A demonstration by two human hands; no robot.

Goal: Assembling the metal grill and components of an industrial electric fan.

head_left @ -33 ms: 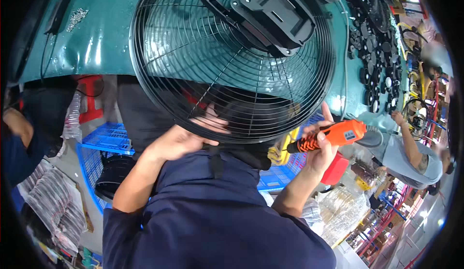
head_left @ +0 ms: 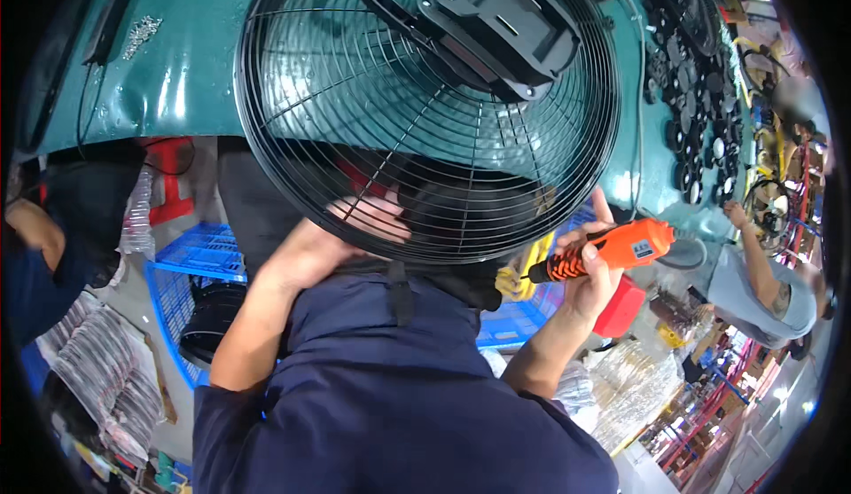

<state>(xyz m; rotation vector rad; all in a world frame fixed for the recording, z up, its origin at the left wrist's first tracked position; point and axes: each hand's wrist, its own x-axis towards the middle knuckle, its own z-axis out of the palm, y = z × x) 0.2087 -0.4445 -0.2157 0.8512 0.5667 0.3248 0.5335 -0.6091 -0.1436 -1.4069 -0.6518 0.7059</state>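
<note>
A round black wire fan guard [head_left: 461,250] overhangs the near edge of the green table, with a dark plastic housing [head_left: 496,28] on top and a black curved handle beside it. My left hand [head_left: 355,228] reaches under the near rim of the guard. Through the wires its fingers look stretched out, though partly hidden. In my right hand [head_left: 585,290] is an orange electric screwdriver [head_left: 625,244], its black tip pointing left below the guard. One finger of that hand extends up beside the guard's right rim.
Small screws [head_left: 142,35] lie in a pile at the table's left. Many black round parts [head_left: 687,130] cover its right side, past a grey cable. Blue crates [head_left: 199,254] stand below. A person in grey [head_left: 762,294] works at the right; another person's arm [head_left: 40,237] shows at the left.
My left hand has moved a little farther in under the guard's near rim. The guard and housing have shifted very slightly. My right hand keeps its hold on the screwdriver.
</note>
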